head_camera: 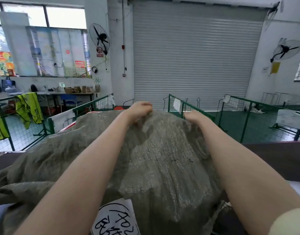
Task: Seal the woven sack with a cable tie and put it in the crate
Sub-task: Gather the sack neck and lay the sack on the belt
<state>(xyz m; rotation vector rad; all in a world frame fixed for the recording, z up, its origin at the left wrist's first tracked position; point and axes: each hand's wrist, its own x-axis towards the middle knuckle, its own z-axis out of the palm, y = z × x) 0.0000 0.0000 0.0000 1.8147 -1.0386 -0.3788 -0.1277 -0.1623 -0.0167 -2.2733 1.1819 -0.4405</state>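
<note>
Grey-green woven sack [162,158], filling the centre and lower half of the frame. Its coarse mesh weave is semi-translucent, so that the dark outlines of fingers show through the cloth near its far edge. The fabric bulges in the middle and falls in loose folds toward the lower left. A white paper label [116,217] with black handwritten characters lies on the sack at the bottom centre of the frame.

Left hand [140,110], at upper centre, is curled over the far edge of the sack with its fingers closed on the fabric. Right hand [194,117], just to the right of it, grips the same edge; its fingers are folded behind the cloth and only their shadow is visible. Both bare forearms reach forward across the sack.

Behind the sack stand green wire-mesh pens [184,106]. A yellow safety vest [29,108] hangs over a rail at the left. A closed grey roller shutter [196,53] occupies the upper centre, with a wall fan [99,38] on each side of it.
</note>
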